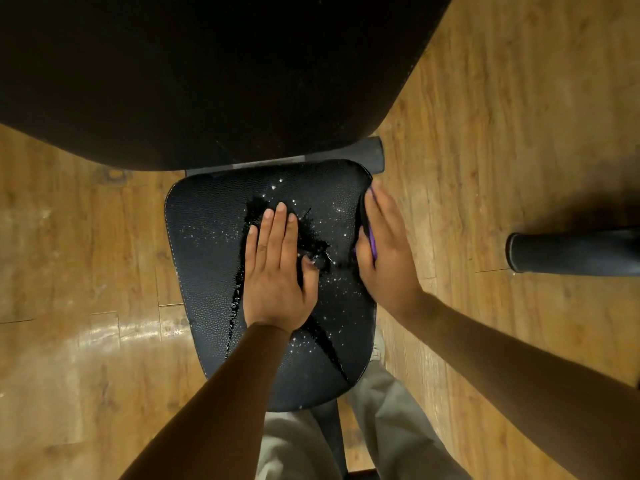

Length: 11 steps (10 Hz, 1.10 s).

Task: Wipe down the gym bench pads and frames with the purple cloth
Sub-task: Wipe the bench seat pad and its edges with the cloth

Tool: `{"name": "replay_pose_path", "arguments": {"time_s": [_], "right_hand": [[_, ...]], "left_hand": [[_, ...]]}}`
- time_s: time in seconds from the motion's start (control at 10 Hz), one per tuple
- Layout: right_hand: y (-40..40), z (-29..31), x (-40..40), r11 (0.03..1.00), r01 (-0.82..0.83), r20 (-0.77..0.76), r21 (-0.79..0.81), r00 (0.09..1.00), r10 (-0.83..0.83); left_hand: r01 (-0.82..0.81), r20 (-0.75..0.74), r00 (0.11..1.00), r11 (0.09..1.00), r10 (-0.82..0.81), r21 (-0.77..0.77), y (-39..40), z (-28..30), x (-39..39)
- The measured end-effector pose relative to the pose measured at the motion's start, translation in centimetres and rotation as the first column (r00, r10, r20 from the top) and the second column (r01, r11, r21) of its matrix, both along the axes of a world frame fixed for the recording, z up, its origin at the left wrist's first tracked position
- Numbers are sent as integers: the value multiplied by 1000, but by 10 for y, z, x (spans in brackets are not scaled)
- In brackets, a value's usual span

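A black leather seat pad (207,244) of the gym bench lies below me, its surface cracked and flaking in the middle with white specks around. My left hand (277,268) rests flat on the torn middle of the pad, fingers straight. My right hand (384,247) presses the purple cloth (372,242) against the pad's right edge with straight fingers; only a thin purple strip of cloth shows under the palm. The large black back pad (207,71) fills the top of the view. A dark frame bar (374,152) shows between the two pads.
Wooden plank floor (502,116) surrounds the bench. A black rubber-capped bar (571,252) juts in from the right edge. My legs in pale trousers (391,427) stand at the pad's near end, astride the bench post.
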State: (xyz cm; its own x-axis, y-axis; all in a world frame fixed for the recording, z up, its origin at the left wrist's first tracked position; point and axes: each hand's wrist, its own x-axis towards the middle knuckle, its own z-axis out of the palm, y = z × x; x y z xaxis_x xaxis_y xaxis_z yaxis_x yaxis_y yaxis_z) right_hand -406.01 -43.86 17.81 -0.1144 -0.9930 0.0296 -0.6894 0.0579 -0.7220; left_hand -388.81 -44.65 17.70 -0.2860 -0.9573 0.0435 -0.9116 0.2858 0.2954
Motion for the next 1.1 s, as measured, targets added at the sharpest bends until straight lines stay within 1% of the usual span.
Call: {"name": "replay_pose_path", "arguments": {"time_s": [0.1,0.2,0.3,0.4,0.5,0.6,0.7,0.8,0.9,1.0,1.1], "right_hand": [[51,2,3,989,-143,23,31,990,143],[46,-1,5,989,-149,23,14,989,149],[13,-2,4,996,-91,39,9,995,91],[-18,-3,-3,996,-85,-3,9,996,85],[-50,-4,-5,1000,-25,-72,10,997,26],[-49,-2,5,998,62,-110,12,992,-60],[6,3,15,998,27,-93,53,995,-22],[84,3,25,994,-72,-56,84,995,77],[147,-3,30,977,-185,-117,101,974,197],[155,-9,29,966,-251,-188,60,948,258],[133,-6,27,974,-224,-121,36,966,227]], "left_hand": [[-2,-1,1000,1000,2,4,0,0,0],[-2,-3,1000,1000,2,0,0,-1,0],[-4,1,1000,1000,4,-4,1,-2,0],[-3,5,1000,1000,3,-12,1,-2,-1],[-4,-9,1000,1000,3,-23,2,-2,0],[-10,-13,1000,1000,10,-26,1,-3,0],[-8,-2,1000,1000,8,-30,1,-2,0],[-10,-6,1000,1000,10,-29,2,-4,0],[-10,-29,1000,999,9,-36,2,-4,1],[-12,-44,999,999,10,-47,1,-5,1],[-5,-44,999,999,3,-45,2,-5,2]]}}
